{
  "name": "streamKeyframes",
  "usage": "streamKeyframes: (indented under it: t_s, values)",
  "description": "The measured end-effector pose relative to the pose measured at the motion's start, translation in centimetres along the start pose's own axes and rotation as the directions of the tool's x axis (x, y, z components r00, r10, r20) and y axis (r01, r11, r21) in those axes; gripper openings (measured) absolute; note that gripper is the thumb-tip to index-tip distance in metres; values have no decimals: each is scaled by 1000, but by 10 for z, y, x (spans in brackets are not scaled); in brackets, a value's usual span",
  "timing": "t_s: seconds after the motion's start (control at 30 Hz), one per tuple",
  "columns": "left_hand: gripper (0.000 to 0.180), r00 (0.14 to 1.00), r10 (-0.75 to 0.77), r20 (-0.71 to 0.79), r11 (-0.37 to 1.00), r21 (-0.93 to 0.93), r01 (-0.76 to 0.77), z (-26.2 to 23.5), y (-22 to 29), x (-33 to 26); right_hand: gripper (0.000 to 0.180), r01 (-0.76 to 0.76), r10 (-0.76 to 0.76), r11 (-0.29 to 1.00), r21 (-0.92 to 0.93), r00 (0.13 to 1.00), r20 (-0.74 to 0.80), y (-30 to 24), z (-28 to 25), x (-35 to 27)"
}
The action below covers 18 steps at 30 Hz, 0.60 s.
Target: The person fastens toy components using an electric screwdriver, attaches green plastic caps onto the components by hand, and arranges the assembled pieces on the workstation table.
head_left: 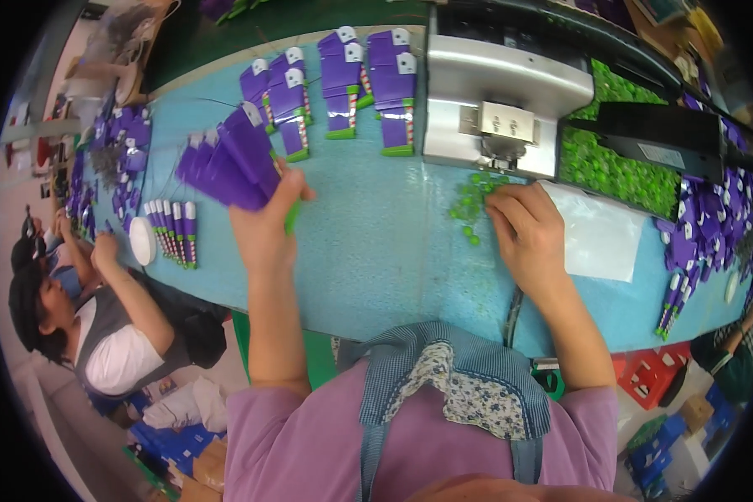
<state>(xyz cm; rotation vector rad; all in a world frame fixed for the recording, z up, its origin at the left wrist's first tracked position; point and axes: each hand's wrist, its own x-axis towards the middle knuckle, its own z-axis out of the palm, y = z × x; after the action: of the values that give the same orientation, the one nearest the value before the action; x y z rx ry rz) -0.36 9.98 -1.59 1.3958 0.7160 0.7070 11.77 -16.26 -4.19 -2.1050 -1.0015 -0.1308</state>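
the left hand [263, 226] is up over the blue surface [376, 259]. its fingers are closed tight around a bunch of purple toy parts [230, 163], spread out like a fan. a bit of green shows at the bottom of the bunch, next to the thumb.

the right hand [527, 230] lies flat on the surface with its fingers bent down. the tips touch a little heap of small green beads [468, 205]. i cannot tell if the fingers have pinched one bead or are just resting on them. the beads sit just in front of a grey metal machine [502, 92].

right of the machine is a big tray [611, 163] full of the same green beads. a clear plastic bag [602, 234] lies just beside the right hand.

at the far side of the surface there are more purple and green toy parts in rows [343, 79]. to the left lies another row of thin purple pieces [171, 230] next to a small white dish [142, 241]. a pile of purple parts [711, 217] sits at the far right.

another person [100, 318] sits at the left side of the surface, with a hand near the dish.
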Motion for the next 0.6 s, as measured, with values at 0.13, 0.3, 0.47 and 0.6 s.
streamKeyframes:
  t_s: [0.13,0.3,0.47,0.6]
  values:
    - [34,995,29,-92,804,593,31,-9,-2,38,16,22,-21,998,-63,1000,11,-4,2,3]
    - [36,989,147,-23,594,801,-69,-2,-11,52,16,-105,107,991,83,994,-20,-15,-10,-3]
    - [29,999,5,49,984,180,-13,0,-15,32,23,-163,171,969,185,985,-32,-24,-33,-15]
    - [44,917,-176,358,883,-356,308,29,5,-35,28,-201,208,931,305,978,10,-39,-47,-25]
